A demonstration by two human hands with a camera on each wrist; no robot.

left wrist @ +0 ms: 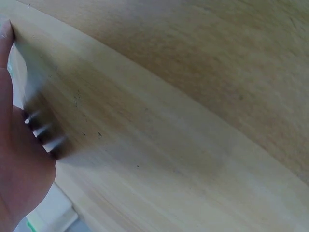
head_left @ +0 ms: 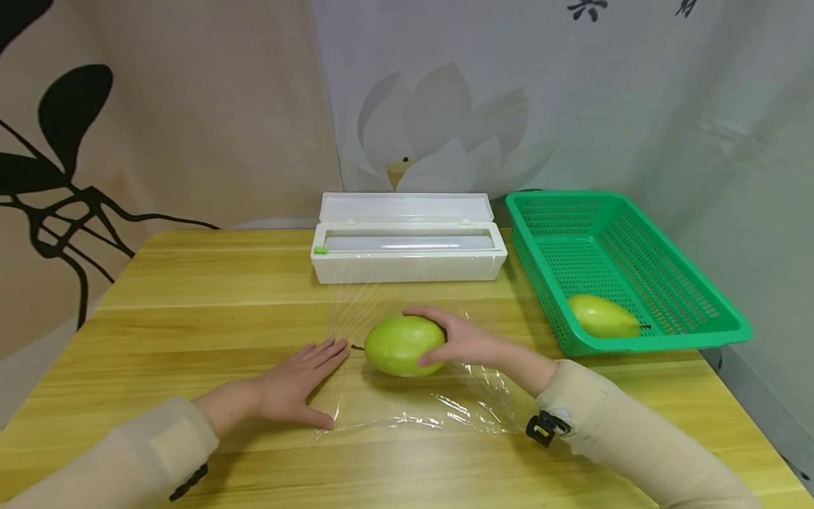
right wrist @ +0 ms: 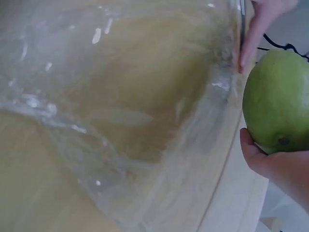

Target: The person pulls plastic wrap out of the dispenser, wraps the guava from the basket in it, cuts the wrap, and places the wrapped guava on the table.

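A yellow-green pear [head_left: 399, 346] with a thin stem is over a sheet of clear cling film [head_left: 439, 410] at the middle of the table. My right hand [head_left: 461, 341] grips its right end, thumb on the near side and fingers on the far side. In the right wrist view, the pear [right wrist: 277, 101] shows a dark spot at its end. My left hand [head_left: 295, 389] rests spread, palm down, at the film's left edge, fingertips near the stem. Behind, the film runs up to a white cling film box [head_left: 407, 268] with its lid raised and a roll inside.
On the right stands a green plastic basket [head_left: 661, 345] with a second pear [head_left: 603, 316] lying in its near end. The wooden table [head_left: 210, 304] meets a printed cloth backdrop [head_left: 242, 141] at the rear. Wrinkled film lies near my right wrist.
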